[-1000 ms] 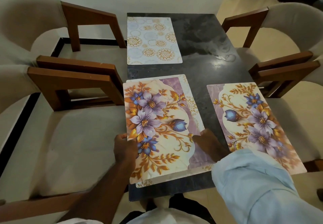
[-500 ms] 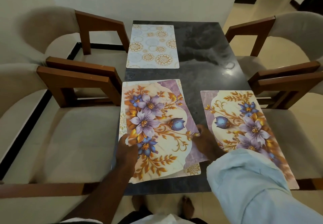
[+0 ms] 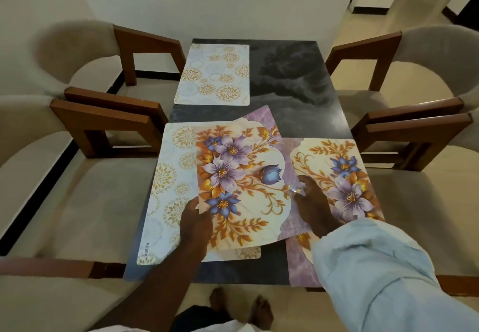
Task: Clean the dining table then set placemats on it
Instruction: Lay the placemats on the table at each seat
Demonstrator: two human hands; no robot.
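Observation:
A purple-flower placemat (image 3: 241,176) is lifted and tilted over the near part of the dark marble table (image 3: 298,93). My left hand (image 3: 195,221) grips its near left edge and my right hand (image 3: 312,202) pinches its right edge. Beneath it on the near left lies a pale placemat with gold circles (image 3: 166,191), now uncovered. A second flower placemat (image 3: 344,176) lies flat at the near right, partly under my right arm. Another gold-circle placemat (image 3: 215,75) lies at the far left of the table.
Padded chairs with wooden arms stand on both sides: two on the left (image 3: 108,124) and two on the right (image 3: 404,129). A white wall (image 3: 207,0) closes the table's far end. My bare feet (image 3: 241,308) show below the near edge.
Both hands have lifted the flower placemat off the gold-circle placemat and shifted it right, so it now overlaps the right flower placemat's edge. The view has also tilted down.

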